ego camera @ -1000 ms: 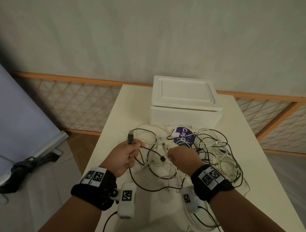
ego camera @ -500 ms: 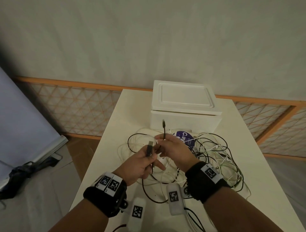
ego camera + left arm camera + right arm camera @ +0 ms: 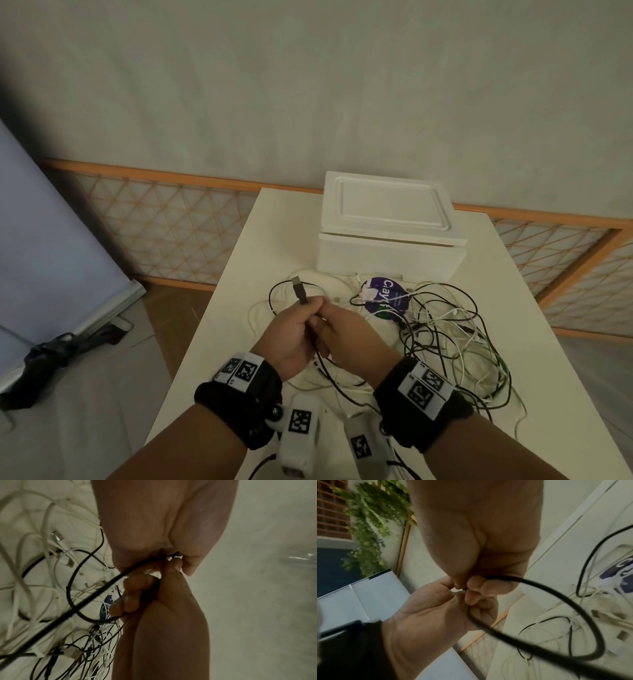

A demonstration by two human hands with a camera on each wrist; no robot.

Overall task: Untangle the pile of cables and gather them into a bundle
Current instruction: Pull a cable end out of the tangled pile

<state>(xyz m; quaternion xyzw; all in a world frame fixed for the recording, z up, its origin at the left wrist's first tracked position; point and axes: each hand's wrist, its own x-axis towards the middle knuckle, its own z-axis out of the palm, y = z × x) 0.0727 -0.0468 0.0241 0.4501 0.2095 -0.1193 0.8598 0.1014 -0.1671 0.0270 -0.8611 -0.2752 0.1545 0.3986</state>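
Observation:
A tangled pile of black and white cables (image 3: 442, 329) lies on the white table (image 3: 212, 342) in front of a white box. My left hand (image 3: 294, 332) grips a black cable (image 3: 96, 593) just below its USB plug (image 3: 298, 288), which sticks up above the fist. Touching it from the right, my right hand (image 3: 346, 337) pinches the same black cable (image 3: 556, 592); the other end is hidden between the fingers. Both hands hover above the pile's left part. White cables with USB plugs (image 3: 58, 538) lie under them.
A white foam box (image 3: 390, 233) with a lid stands at the table's far middle. A round purple label (image 3: 387, 298) lies under the cables in front of it. Left of the table are a floor drop and a pale board (image 3: 51, 246). A lattice fence runs behind.
My hands have come together from apart. The right hand lifted a thin cable end, then brought it down to the left hand, which raised the USB plug.

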